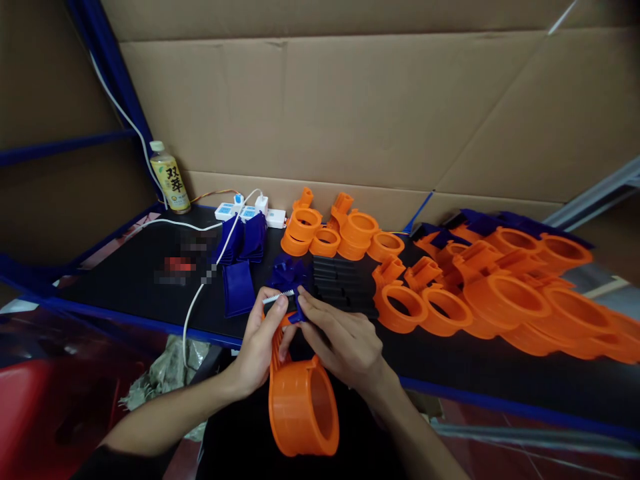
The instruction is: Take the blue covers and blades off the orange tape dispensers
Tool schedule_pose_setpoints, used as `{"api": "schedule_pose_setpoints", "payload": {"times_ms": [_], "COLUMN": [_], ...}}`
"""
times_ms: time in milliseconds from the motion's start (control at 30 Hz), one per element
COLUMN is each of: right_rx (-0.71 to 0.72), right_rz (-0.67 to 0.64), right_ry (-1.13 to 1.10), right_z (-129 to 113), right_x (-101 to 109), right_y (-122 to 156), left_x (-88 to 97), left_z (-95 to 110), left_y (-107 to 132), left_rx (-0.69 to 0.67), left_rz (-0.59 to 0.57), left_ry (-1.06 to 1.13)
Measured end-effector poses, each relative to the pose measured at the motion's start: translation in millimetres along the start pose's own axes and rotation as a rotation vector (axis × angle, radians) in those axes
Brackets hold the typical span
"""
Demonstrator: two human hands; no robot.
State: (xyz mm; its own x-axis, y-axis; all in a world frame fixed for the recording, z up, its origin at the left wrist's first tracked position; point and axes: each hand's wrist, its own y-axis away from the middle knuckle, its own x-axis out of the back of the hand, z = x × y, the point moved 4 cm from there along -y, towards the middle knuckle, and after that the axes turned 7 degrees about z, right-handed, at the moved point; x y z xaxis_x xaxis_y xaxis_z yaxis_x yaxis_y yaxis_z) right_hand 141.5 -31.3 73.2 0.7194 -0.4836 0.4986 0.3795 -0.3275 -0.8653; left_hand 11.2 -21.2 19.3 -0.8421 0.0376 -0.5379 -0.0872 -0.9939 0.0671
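Note:
My left hand (261,347) is closed around the handle end of an orange plastic ring part (303,407), whose round collar hangs below my hands. Its thumb presses a small white spring (279,296) at the top of the part. My right hand (343,340) pinches a small blue plastic piece (298,315) against the same top end. Both hands meet just in front of the black table (130,280).
Many orange ring parts (505,300) cover the table's right side, with more at the back (325,233). Blue pieces (239,287) and black blocks (340,280) lie in the middle. A white power strip (250,212), cable and drink bottle (170,177) stand back left. Cardboard (350,100) forms the rear wall.

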Motion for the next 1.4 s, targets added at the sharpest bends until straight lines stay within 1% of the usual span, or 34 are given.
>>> {"api": "schedule_pose_setpoints", "payload": {"times_ms": [133, 200, 400, 500, 567, 767, 933, 1033, 1100, 1133, 1200, 1233, 1267, 1300, 1400], "right_rx": [0.177, 0.218, 0.162, 0.198, 0.212, 0.112, 0.199, 0.226, 0.204, 0.169, 0.057, 0.006, -0.029, -0.049, -0.116], "right_rz": [-0.034, -0.028, -0.004, 0.007, 0.025, 0.036, -0.007, -0.048, -0.011, 0.038, 0.163, 0.187, 0.171, 0.125, -0.105], "right_ry": [0.081, 0.109, 0.093, 0.1, 0.101, 0.1, 0.112, 0.122, 0.194, 0.245, 0.357, 0.394, 0.407, 0.393, 0.288], "right_z": [4.0, 7.6, 15.6, 11.9, 8.7, 10.5, 8.0, 13.3, 24.0, 31.0, 45.0, 50.1, 53.2, 54.5, 53.9], "right_x": [-5.2, -7.7, -13.2, -12.2, -10.3, -11.5, -13.9, -9.2, 1.5, 9.4, 25.9, 30.8, 32.0, 29.3, 6.8], "right_y": [-3.5, -1.5, 4.7, 4.8, 4.4, 3.9, 7.3, 9.0, 8.6, 7.7, 4.8, 2.9, 0.5, -2.5, -11.5], "left_x": [-2.1, -3.3, -5.4, -4.7, -5.1, -6.1, -5.7, -4.5, -1.3, 1.0, 5.6, 7.1, 7.8, 8.0, 7.1], "left_z": [4.5, 4.1, 2.2, 2.6, 2.6, 4.6, -0.5, -1.5, 1.4, 3.5, 8.3, 10.3, 11.8, 12.7, 10.7], "left_y": [-2.6, -3.8, -6.3, -4.9, -3.6, -4.2, -3.6, -3.2, -3.4, -3.5, -3.2, -2.9, -2.5, -2.1, -1.0], "left_rx": [-0.056, -0.075, -0.087, -0.1, -0.086, -0.057, -0.054, -0.066, -0.074, -0.073, -0.063, -0.053, -0.048, -0.047, -0.062], "left_rz": [0.043, 0.064, 0.082, 0.078, 0.063, 0.096, 0.079, 0.074, 0.107, 0.132, 0.181, 0.187, 0.181, 0.168, 0.126], "left_ry": [0.016, 0.008, 0.011, -0.001, -0.001, 0.06, 0.018, 0.019, 0.02, 0.02, 0.034, 0.042, 0.048, 0.053, 0.065]}}
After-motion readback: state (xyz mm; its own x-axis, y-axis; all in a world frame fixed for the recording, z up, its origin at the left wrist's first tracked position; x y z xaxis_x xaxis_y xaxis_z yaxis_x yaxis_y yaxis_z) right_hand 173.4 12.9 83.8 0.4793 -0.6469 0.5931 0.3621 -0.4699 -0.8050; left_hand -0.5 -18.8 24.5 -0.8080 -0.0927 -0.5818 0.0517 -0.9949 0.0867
